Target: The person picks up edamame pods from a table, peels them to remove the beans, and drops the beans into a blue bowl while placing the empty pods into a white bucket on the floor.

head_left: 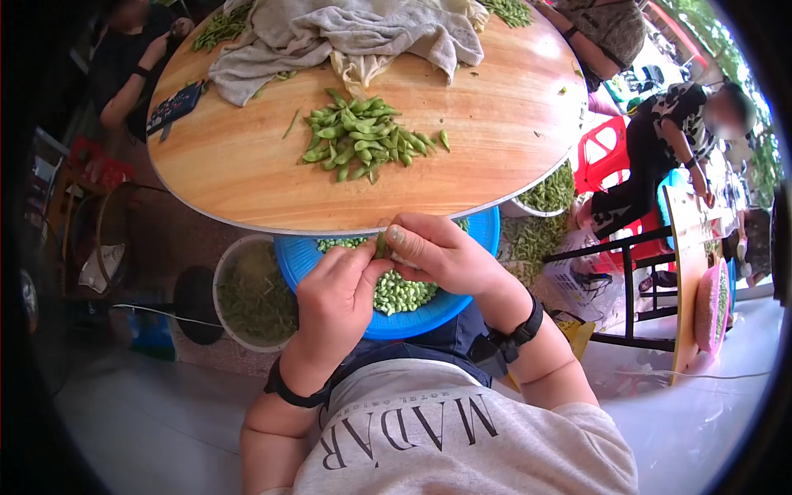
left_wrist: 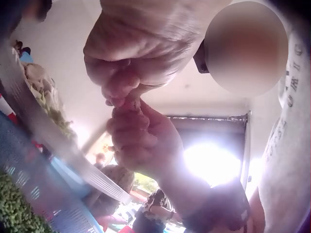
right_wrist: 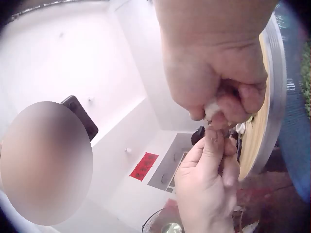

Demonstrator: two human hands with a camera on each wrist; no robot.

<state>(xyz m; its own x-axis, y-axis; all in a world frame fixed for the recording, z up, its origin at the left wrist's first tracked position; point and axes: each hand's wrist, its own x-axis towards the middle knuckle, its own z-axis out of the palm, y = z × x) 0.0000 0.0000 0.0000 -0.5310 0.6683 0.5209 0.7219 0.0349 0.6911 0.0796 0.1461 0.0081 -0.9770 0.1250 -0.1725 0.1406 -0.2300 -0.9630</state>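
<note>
My left hand (head_left: 334, 289) and right hand (head_left: 437, 252) meet just off the table's near edge, fingertips together. Between them shows a green edamame pod (head_left: 381, 245), pinched by the fingers and thumb of each hand. Right below, a blue basket (head_left: 290, 264) holds shelled green beans (head_left: 403, 295), partly covered by the hands. In the left wrist view, the left hand (left_wrist: 141, 43) is above the curled right hand (left_wrist: 143, 138). Seen from the right wrist, the right hand (right_wrist: 218, 77) has curled fingers touching the left fingertips (right_wrist: 214, 138); the pod is mostly hidden there.
A pile of unshelled pods (head_left: 359, 136) lies on the round wooden table (head_left: 487, 157), with a grey cloth (head_left: 355, 41) behind it and a phone (head_left: 176, 109) at left. A bucket of husks (head_left: 256, 293) stands left of the basket. Other people sit around.
</note>
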